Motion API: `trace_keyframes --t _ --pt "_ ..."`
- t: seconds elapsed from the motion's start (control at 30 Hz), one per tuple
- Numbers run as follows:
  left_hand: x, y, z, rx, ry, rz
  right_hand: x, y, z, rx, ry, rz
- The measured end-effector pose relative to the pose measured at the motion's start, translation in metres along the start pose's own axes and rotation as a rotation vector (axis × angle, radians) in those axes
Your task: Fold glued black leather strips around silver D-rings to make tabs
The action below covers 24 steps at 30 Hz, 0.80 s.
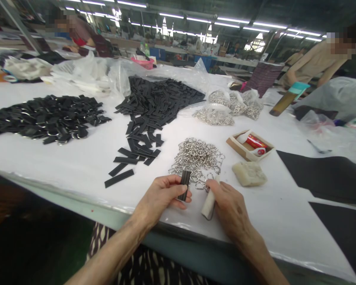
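Note:
Between the thumb and fingers of my left hand (163, 194) is a short black strip (184, 186), held nearly upright. My right hand (231, 206) is closed around an off-white, stick-like tool (208, 204), whose far end is hidden by the fingers. Just beyond both hands lies a loose pile of silver D-rings (195, 154), with a few at its near edge close to my right fingertips. Flat black strips (154, 103) form a big heap further back, and several are scattered toward me. On the left is a mound of black strips fitted with rings (53, 118).
A yellowish block (249, 174) and an open cardboard box (234, 142) with a red tube (255, 143) lie to the right. Clear bags of rings (215, 114) stand behind. Black sheets (323, 174) cover the right side. Other people work across the table.

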State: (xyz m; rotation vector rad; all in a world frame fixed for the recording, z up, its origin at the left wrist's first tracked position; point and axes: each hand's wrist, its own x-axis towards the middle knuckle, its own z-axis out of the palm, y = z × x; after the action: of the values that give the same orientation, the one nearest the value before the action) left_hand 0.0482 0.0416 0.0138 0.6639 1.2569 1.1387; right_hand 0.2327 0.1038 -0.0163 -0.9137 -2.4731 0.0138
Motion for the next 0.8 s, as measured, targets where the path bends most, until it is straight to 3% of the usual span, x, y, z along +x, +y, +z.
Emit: trace_keyframes --t 0.37,0.6,0.8 --pt "0.002 -0.007 0.017 0.084 -0.002 -0.027 0.006 0.002 0.002 0.003 0.015 0.024" --pt "0.001 -0.012 0.024 0.203 0.010 0.002 0.005 -0.007 -0.019 0.422 0.106 0.398" --pt "-0.005 -0.014 0.031 0.383 0.029 0.080 0.010 -0.021 -0.019 0.296 0.101 0.210"
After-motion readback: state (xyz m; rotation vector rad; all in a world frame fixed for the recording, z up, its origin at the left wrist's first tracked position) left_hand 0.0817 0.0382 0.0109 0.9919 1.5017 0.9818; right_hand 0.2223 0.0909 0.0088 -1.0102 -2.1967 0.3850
